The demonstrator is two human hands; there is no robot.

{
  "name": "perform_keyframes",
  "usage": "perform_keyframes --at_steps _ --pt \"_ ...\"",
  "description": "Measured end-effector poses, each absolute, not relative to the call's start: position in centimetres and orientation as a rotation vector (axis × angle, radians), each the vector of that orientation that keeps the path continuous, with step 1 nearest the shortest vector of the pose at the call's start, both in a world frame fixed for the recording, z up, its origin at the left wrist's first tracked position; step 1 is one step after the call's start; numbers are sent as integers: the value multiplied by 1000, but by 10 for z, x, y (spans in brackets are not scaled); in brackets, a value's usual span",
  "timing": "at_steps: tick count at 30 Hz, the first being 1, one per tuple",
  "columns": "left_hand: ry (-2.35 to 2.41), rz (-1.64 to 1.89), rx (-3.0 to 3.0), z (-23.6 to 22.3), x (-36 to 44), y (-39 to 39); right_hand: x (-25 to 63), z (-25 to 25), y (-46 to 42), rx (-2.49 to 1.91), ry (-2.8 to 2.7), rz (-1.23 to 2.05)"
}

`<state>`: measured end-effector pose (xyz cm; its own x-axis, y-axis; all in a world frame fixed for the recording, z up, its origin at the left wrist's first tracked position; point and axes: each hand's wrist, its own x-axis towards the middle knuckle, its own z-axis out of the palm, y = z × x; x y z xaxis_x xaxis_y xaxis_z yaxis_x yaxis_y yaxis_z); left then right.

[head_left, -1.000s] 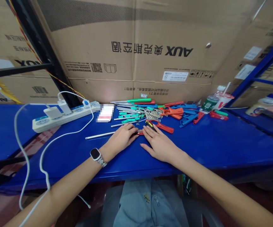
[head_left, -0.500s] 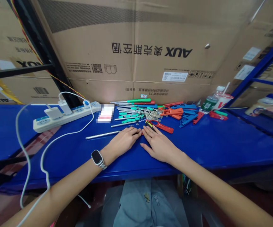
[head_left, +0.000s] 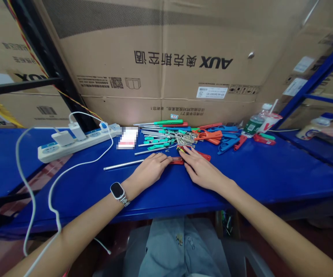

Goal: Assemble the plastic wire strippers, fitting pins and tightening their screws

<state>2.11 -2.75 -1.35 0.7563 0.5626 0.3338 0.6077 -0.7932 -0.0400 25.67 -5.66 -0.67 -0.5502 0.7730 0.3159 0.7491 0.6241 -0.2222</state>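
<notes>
My left hand (head_left: 151, 169), fingers together and bent down, holds a red plastic lighter casing (head_left: 177, 161) on the blue table. A long metal tube (head_left: 122, 165) sticks out to the left from under this hand. My right hand (head_left: 202, 167) is just right of the casing, its fingers stretched out over a black-and-yellow handle (head_left: 179, 149) that they largely cover. Beside those fingers lies another red casing (head_left: 205, 155), partly hidden. Behind both hands are green lighter inserts with metal tubes (head_left: 154, 146) and several orange casings (head_left: 209, 135).
Blue casings (head_left: 226, 144) lie right of the pile. A bottle (head_left: 254, 123) and a cup (head_left: 270, 122) stand farther right. At left are a power strip (head_left: 47, 153) and loose white cables (head_left: 51, 192). Large cardboard (head_left: 111, 107) rises behind the table (head_left: 255, 177).
My right hand has shifted a little right and forward, off the casing and over the black-and-yellow handle. More of the red casing shows between the hands. My left hand has hardly moved.
</notes>
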Motion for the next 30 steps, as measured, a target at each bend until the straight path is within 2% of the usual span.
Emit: perform_keyframes --at_steps 6,14,17,21,25,30 --pt "-936 -548 -2843 -16 20 -24 257 -8 -59 -1210 -2602 -47" --pt "-1096 -840 -2990 -20 14 -19 235 3 -52 -1255 -2519 -194" --pt "-1070 -901 -3010 -16 9 -19 214 4 -41 -1237 -2506 -172" --pt "-1126 -1189 -2917 0 -19 -16 194 3 -28 -1239 -2466 -84" --pt "-1453 -1058 -3004 10 -59 -6 179 6 -22 -1260 -2492 -117" --pt "-1698 -952 -3111 5 -74 0 154 2 -12 -1218 -2508 -4"
